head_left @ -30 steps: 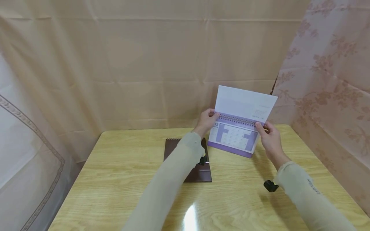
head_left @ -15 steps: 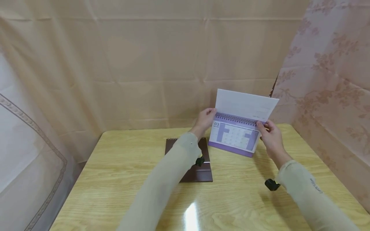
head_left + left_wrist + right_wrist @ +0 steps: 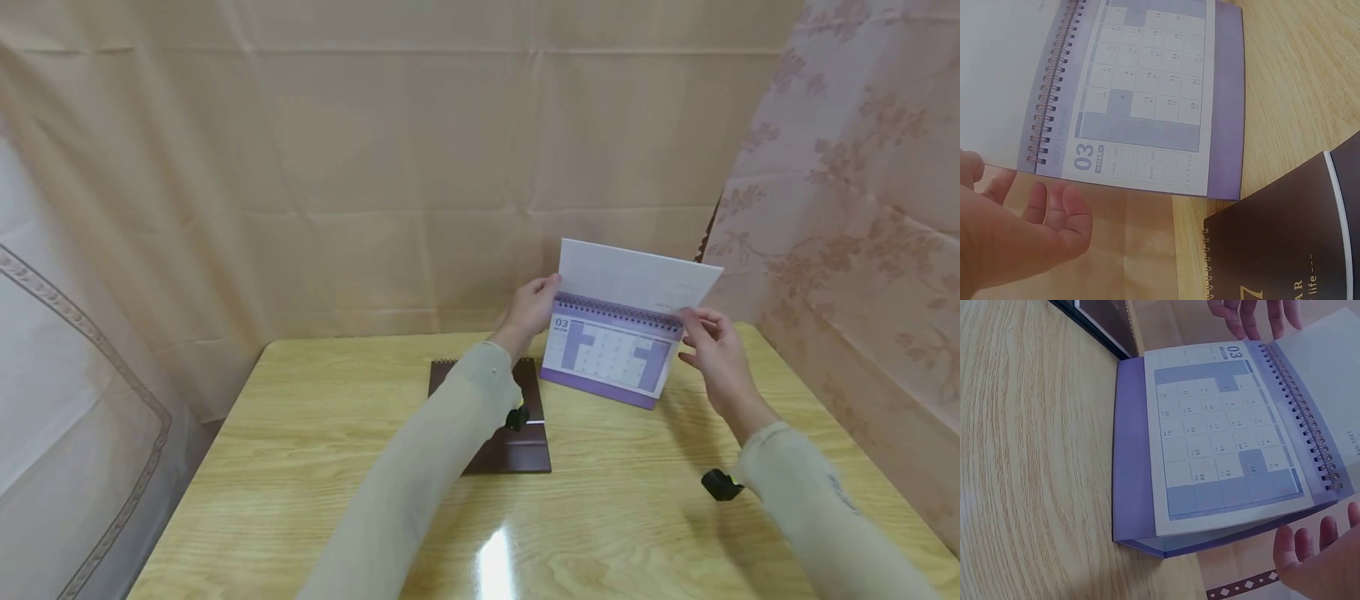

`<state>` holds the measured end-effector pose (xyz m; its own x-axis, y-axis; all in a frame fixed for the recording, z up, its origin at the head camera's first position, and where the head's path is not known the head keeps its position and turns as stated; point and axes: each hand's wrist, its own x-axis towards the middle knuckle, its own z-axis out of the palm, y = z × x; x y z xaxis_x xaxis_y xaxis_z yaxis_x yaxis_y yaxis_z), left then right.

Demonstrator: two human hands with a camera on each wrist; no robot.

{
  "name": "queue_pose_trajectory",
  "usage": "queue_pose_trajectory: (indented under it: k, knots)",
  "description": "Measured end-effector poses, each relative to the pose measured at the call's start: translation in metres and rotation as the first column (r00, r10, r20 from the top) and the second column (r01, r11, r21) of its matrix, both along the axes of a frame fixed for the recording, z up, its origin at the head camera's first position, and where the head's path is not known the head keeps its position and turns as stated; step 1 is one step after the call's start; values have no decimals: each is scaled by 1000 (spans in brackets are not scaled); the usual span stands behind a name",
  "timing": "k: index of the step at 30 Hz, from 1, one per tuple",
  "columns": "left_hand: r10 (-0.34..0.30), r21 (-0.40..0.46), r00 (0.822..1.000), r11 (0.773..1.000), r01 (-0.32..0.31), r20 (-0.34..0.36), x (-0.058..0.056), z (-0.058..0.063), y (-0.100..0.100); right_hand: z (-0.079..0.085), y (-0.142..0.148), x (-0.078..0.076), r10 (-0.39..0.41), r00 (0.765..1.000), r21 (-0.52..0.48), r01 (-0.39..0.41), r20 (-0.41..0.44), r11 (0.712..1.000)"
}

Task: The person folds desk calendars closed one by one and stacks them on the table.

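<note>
- A beige curtain (image 3: 405, 150) is hanging behind the tabletop (image 3: 300, 467), and a floral curtain (image 3: 862, 167) is running along its right side.
- The purple desk calendar (image 3: 611, 354) is standing tilted near the far edge, toward the far right corner, showing its "03" leaf.
- Just beside it, nearer the middle of the far edge, a dark brown spiral-bound booklet (image 3: 528, 457) is lying partly under my forearm.
- My left hand (image 3: 528, 310) is pinching the raised page (image 3: 633, 275) by its left edge, close to the coil (image 3: 618, 312).
- My right hand (image 3: 723, 367) is holding its fingers loosely apart by the coil's right end; I cannot tell whether the thumb is touching.
- The raised page is now sitting lower than a second ago, and my right hand is easing outward, so the page turn is looking only part done.
</note>
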<state>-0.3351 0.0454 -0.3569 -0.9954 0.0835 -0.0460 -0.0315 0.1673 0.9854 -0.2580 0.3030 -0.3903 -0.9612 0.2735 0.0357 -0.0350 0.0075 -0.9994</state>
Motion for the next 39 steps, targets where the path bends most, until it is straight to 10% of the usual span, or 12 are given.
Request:
queue_pose_trajectory:
  k: [12, 20, 39]
  knots:
    - [1, 81, 999, 997, -4, 45, 1, 0, 0, 8, 22, 9, 284, 958, -175, -272, 43, 946]
    - [-34, 136, 998, 990, 25, 60, 2, -3, -2, 6, 24, 6, 502, 857, -277, -513, -115, 812]
    - [-247, 290, 954, 937, 192, 167, 2, -9, -16, 7, 26, 7, 583, 771, -430, -631, -255, 646]
